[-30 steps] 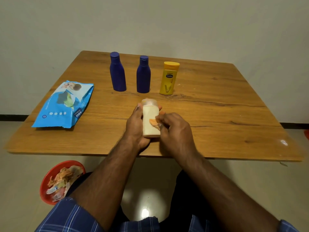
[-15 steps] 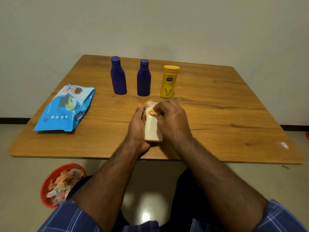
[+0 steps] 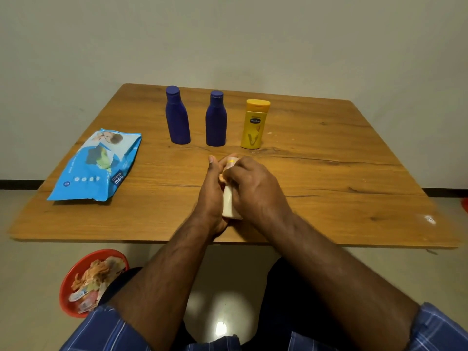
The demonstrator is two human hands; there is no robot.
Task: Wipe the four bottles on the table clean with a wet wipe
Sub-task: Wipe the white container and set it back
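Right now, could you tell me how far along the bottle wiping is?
Nothing is visibly finished. The cream plastic bottle is in hand: left hand grips it, right hand rubs its top. Two dark blue bottles and the yellow bottle stand untouched behind.

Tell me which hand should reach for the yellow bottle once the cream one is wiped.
Probably the right hand. It already pinches the orange wipe, and the yellow bottle stands ahead on its side. The left hand grips the cream bottle and must set it down first.
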